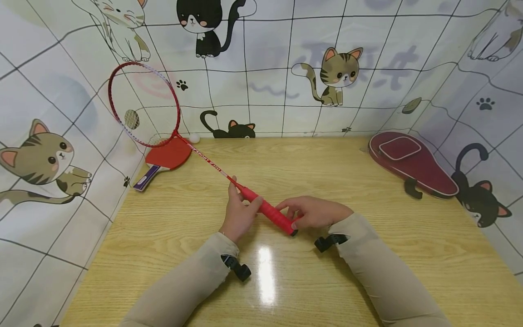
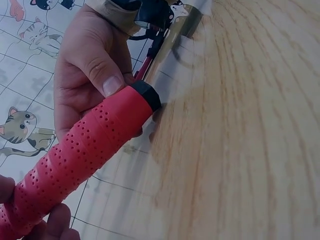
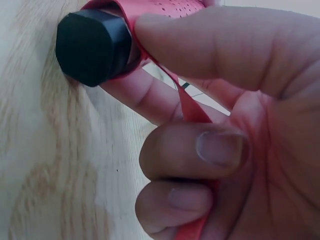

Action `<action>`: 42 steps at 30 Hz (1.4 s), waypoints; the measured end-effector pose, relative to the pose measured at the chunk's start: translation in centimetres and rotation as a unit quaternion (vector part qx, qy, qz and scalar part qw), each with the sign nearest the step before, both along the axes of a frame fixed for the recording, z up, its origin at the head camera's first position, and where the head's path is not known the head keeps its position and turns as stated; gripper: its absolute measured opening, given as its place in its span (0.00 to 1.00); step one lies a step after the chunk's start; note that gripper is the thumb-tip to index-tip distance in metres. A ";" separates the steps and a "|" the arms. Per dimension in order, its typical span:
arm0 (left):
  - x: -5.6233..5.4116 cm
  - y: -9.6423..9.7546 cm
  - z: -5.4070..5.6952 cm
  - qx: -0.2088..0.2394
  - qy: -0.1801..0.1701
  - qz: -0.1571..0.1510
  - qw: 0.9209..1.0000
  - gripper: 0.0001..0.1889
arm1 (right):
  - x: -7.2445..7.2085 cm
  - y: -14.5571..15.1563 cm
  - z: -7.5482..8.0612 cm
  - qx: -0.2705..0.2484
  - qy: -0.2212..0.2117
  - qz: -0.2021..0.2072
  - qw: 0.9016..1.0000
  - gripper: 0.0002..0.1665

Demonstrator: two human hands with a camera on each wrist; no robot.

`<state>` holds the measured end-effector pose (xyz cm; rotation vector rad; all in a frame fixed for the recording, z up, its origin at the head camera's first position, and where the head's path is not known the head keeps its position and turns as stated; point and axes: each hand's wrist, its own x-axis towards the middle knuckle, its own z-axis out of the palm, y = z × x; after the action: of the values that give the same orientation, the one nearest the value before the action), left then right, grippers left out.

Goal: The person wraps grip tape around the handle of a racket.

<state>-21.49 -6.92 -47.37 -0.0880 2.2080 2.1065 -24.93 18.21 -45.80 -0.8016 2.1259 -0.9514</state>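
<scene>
A red badminton racket [image 1: 210, 163] slants across the head view, its strung head up at the far left and its handle toward me. My left hand [image 1: 240, 217] holds the upper part of the handle, thumb on top. At the butt end, my right hand [image 1: 318, 212] has its thumb on the perforated red wrap [image 2: 80, 150] beside the black end cap [image 3: 90, 47]. A loose strip of red grip tape [image 3: 192, 107] runs from the handle end down under the curled fingers of my right hand.
A red table tennis bat [image 1: 171, 154] lies at the back left under the racket head, with a white ball [image 1: 194, 138] beside it. A dark red bat case [image 1: 408, 163] lies at the back right. Cat-print sheeting [image 1: 265, 81] rises behind the wooden table [image 1: 310, 168].
</scene>
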 end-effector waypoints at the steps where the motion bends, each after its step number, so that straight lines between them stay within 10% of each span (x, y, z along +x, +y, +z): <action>1: 0.0 0.0 0.0 0.000 0.000 -0.001 1.000 0.52 | 0.0 0.0 0.0 0.000 -0.001 -0.001 1.000 0.34; 42: -0.3 0.3 -0.4 0.030 -0.001 -0.002 1.000 0.49 | 0.3 -0.6 0.2 0.010 -0.041 -0.002 0.999 0.32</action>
<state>-21.80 -6.61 -47.80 -0.0825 2.1399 2.1674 -24.60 17.63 -45.61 -0.7350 2.0646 -0.9475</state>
